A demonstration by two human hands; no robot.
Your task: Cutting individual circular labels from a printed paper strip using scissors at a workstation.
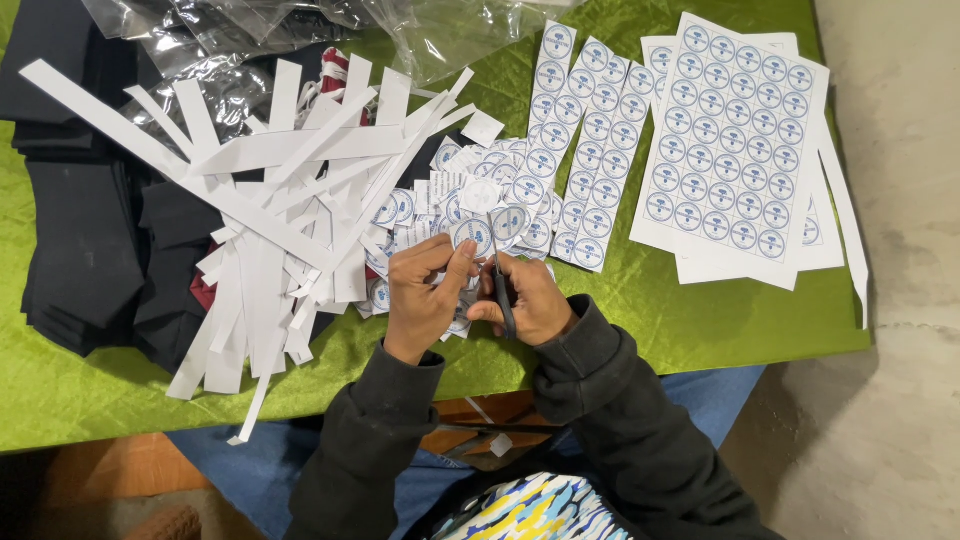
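Note:
My left hand [425, 292] pinches a small round paper sticker [472, 233] with a blue ring printed on it. My right hand [530, 298] grips a pair of scissors [497, 262] whose blades point up at the sticker's edge. Both hands hover over a heap of cut round stickers [505, 190] on the green cloth. Dark sleeves cover both forearms.
Full sticker sheets [728, 140] lie at the right, narrower sticker strips [590, 130] beside them. A pile of white paper offcuts [280, 190] covers the left middle. Black folded fabric [80, 240] and clear plastic bags [250, 30] sit at the left and top. The green tablecloth [720, 320] ends near my lap.

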